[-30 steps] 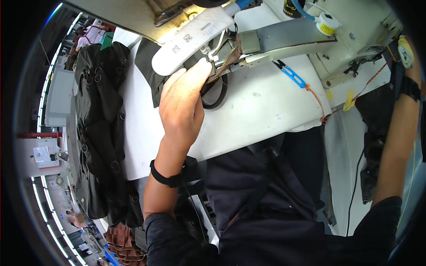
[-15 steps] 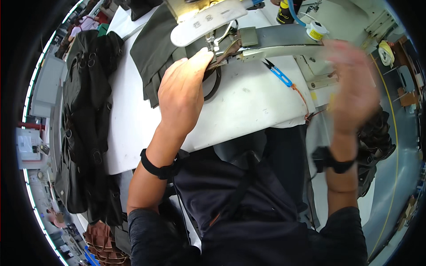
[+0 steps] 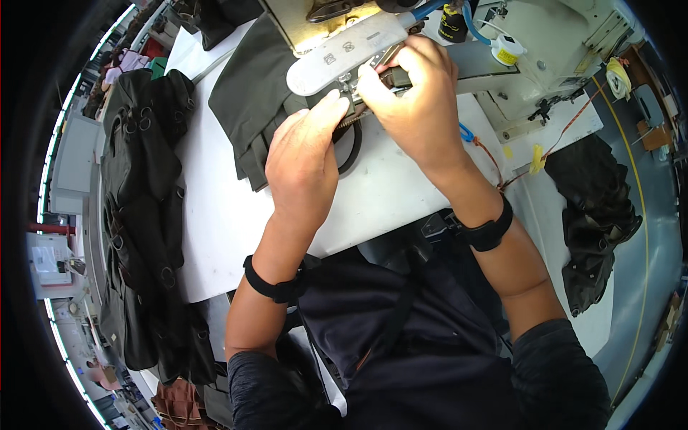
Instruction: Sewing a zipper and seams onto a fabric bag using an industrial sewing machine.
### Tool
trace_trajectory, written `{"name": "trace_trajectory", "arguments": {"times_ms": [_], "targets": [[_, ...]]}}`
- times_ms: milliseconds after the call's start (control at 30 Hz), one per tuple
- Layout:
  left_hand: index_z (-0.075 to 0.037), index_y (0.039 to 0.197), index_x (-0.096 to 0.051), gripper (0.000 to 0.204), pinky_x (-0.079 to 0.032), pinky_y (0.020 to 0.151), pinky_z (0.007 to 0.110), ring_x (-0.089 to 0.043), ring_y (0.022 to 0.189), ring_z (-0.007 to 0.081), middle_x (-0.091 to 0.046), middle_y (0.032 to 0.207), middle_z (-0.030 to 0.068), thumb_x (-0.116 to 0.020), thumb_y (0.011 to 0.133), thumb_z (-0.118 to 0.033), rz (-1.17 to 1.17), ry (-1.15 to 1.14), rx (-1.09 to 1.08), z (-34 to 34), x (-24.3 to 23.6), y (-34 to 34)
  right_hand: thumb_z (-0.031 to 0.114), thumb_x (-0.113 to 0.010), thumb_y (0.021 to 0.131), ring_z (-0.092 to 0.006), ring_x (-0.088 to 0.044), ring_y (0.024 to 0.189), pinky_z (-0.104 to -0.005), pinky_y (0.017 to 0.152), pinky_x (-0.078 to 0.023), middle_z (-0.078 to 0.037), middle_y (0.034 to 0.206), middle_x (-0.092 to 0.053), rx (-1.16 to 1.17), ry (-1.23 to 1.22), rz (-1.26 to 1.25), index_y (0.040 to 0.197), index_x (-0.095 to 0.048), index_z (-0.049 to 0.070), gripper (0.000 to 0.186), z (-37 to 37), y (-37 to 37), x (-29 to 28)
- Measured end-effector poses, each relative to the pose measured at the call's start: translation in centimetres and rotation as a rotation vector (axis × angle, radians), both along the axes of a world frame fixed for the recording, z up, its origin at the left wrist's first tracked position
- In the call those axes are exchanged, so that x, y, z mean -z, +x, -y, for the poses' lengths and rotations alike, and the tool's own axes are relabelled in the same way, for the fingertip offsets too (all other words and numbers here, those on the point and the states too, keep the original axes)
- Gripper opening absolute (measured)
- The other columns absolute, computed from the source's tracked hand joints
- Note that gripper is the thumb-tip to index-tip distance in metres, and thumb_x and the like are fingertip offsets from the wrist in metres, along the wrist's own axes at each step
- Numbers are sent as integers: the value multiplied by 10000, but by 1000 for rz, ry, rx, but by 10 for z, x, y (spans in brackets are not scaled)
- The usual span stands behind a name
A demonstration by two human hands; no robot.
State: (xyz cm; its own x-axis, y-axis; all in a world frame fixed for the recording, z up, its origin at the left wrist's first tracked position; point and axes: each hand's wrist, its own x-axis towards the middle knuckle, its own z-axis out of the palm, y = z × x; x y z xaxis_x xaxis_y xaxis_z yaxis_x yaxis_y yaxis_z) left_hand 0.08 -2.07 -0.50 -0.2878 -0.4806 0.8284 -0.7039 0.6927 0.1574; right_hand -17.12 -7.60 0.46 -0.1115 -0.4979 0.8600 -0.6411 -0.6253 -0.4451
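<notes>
Both hands meet at the sewing machine [image 3: 459, 43] on the white desk [image 3: 401, 193]. The left hand [image 3: 304, 154] lies flat, fingers together, pressing a dark strap [image 3: 351, 147] beside the presser foot. The right hand [image 3: 412, 97] pinches the strap's end under the needle. Olive fabric [image 3: 251, 107] lies just left; dark bags [image 3: 140, 215] pile at the desk's left edge.

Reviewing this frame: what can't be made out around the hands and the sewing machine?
- Head view: the needle area is hidden behind the right hand.
- The dark strap mostly disappears under the left hand; its full shape is unclear.
- The sewing machine is cut off by the top edge.
- Pile of dark bags: bent near the fisheye rim, count unclear.
</notes>
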Motion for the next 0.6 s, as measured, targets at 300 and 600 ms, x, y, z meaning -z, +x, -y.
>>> {"name": "trace_trajectory", "arguments": {"times_ms": [300,600], "targets": [[-58,1257,-683,477,-507,1052,448,-681,1163,310,-706,1282,131,-629,831,149,87,40,-5,-5,4,6,164,-687,988,-121,-638,771,-250,708,-492,-55,930,-721,-540,719,533,1092,-698,5,190,-83,-9,4],[-65,1195,-720,470,-509,1039,444,-712,1124,260,-747,1181,110,-634,784,145,93,8,22,-6,-1,6,164,-684,992,-71,-568,607,-215,583,-454,-57,821,-712,-831,834,1060,948,-707,25,148,-66,17,9]]}}
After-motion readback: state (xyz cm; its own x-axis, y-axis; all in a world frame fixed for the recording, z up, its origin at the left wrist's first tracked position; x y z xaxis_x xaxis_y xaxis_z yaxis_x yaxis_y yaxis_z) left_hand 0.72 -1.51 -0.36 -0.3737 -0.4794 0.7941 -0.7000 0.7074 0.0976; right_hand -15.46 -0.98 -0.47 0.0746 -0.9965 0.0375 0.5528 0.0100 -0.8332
